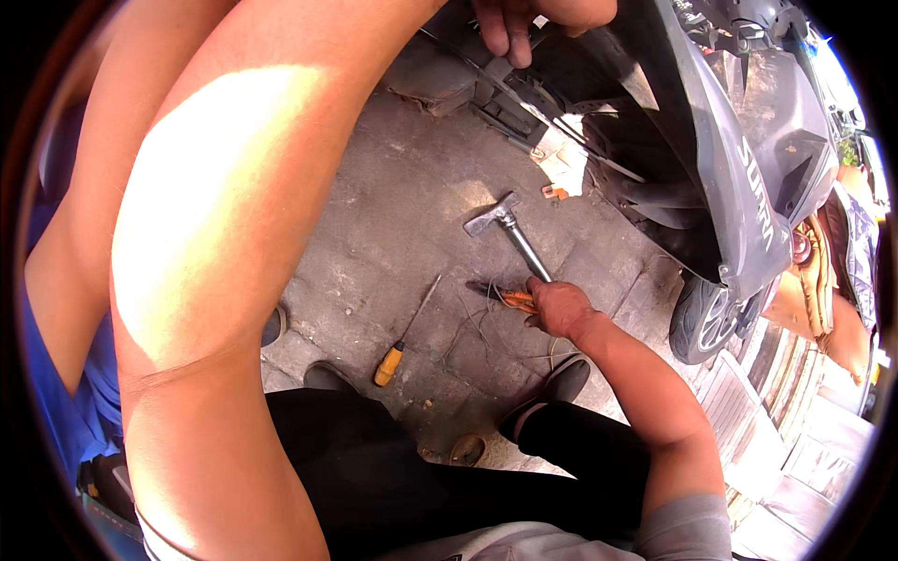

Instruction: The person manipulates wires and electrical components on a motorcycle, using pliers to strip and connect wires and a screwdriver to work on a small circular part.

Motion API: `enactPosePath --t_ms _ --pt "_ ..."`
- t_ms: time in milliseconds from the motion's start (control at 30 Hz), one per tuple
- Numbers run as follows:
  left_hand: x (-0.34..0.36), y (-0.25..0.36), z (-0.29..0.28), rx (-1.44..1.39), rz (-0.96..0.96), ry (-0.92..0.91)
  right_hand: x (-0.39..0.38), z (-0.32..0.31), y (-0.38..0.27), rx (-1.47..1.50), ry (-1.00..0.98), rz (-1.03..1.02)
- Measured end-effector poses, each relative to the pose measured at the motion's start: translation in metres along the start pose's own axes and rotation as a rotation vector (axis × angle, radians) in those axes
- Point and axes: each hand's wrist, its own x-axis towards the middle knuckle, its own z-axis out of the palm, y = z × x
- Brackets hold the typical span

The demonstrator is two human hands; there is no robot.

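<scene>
At centre-right, your right hand is gripping a hammer; at top centre, whether your left hand is gripping anything is unclear.

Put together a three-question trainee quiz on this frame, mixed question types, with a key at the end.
1. Which tool's handle is in the right hand? A) brush B) hammer C) saw
2. True or false: the screwdriver lies on the ground.
3. Fill in: the pliers by the right hand have ____ handles.
Key: 1. B; 2. True; 3. orange
</scene>
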Motion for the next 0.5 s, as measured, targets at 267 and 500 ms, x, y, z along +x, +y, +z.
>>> enactPosePath --t_ms 267,500 --pt "0.000 -0.014 0.015 -0.026 0.025 0.013 -0.117 -0.092 -0.027 -0.191 0.165 -0.138" --pt "0.007 -0.009 0.011 0.000 0.044 0.009 -0.185 -0.115 -0.025 1.269 -0.241 0.046"
